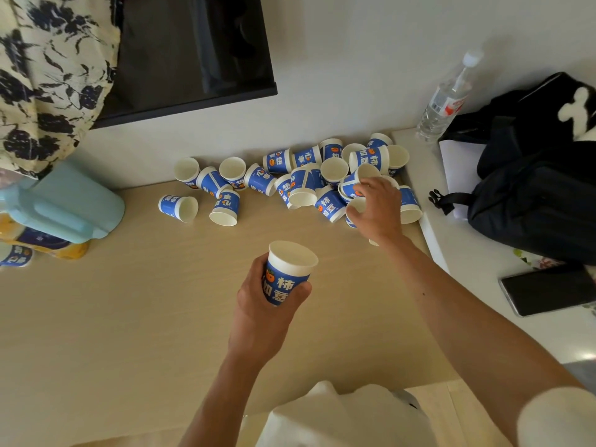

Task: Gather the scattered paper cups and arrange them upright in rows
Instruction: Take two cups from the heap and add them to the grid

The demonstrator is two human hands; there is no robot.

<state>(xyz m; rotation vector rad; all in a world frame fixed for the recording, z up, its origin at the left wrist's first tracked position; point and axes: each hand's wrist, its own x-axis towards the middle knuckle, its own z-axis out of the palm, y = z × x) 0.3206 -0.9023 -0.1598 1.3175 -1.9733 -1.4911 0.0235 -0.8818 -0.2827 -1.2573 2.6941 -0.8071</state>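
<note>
Gripping cup [288,275], left hand [258,304]; right hand [377,208] seemingly pinches second cup [348,190]

Matt printed paper for the cups [277,161], plain white inside. Smooth pale wood-look for the table [129,317]. Clear glossy plastic for the bottle [446,101]. Black woven cloth for the bag [532,204]. Dark glossy glass for the phone [548,293].

1. Your top [338,414]: white, plain, softly creased cloth; its front shows at the lower middle edge of the view.
2. Your right sleeve [554,417]: the same white cloth, loose, with a rounded hem at the lower right corner.
3. Your forearms: both bare along all that shows of them.
4. Your left hand [267,295] and right hand [377,211]: bare.
</note>
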